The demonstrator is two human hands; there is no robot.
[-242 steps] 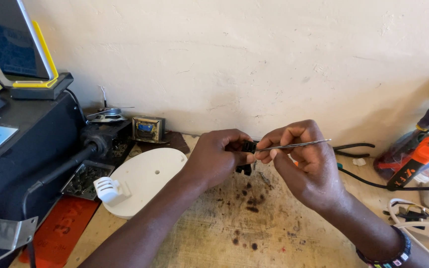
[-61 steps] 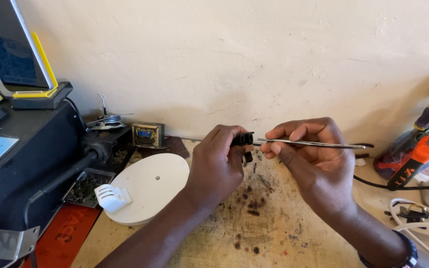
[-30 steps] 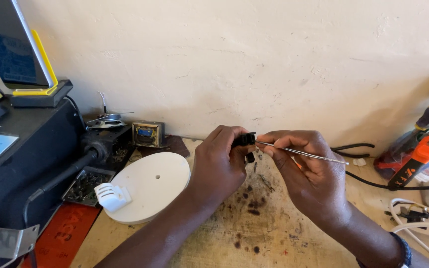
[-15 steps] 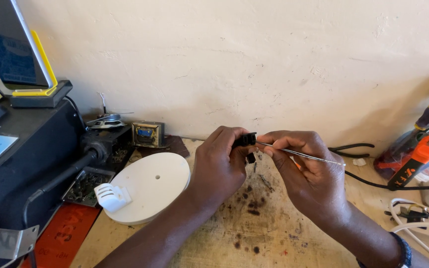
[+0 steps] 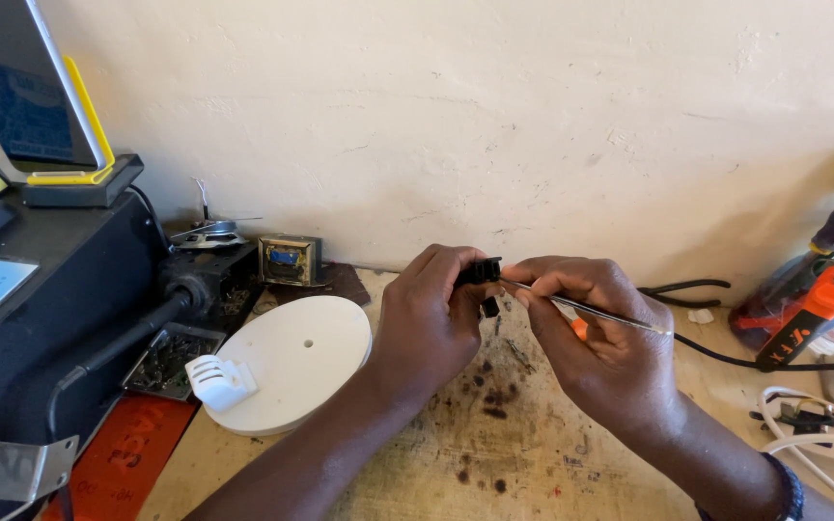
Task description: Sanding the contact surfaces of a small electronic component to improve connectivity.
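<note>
Small black plastic part (image 5: 483, 273), pinched in left hand (image 5: 431, 323) fingers; right hand (image 5: 596, 338) fingers grip thin metal probe (image 5: 591, 310), tip touching it.

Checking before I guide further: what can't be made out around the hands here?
- Head view: small black plastic part, mostly covered by the left hand fingers.
- Thin metal rod: its tip is hidden at the part; the right hand covers its grip point.
- Orange tool: cut off by the right edge.

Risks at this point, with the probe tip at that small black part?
1. The thin metal tool in the right hand could slip off the small black part into the left hand pinching it.
2. If the grip loosens, the part may drop onto the stained bench and be hard to spot.
</note>
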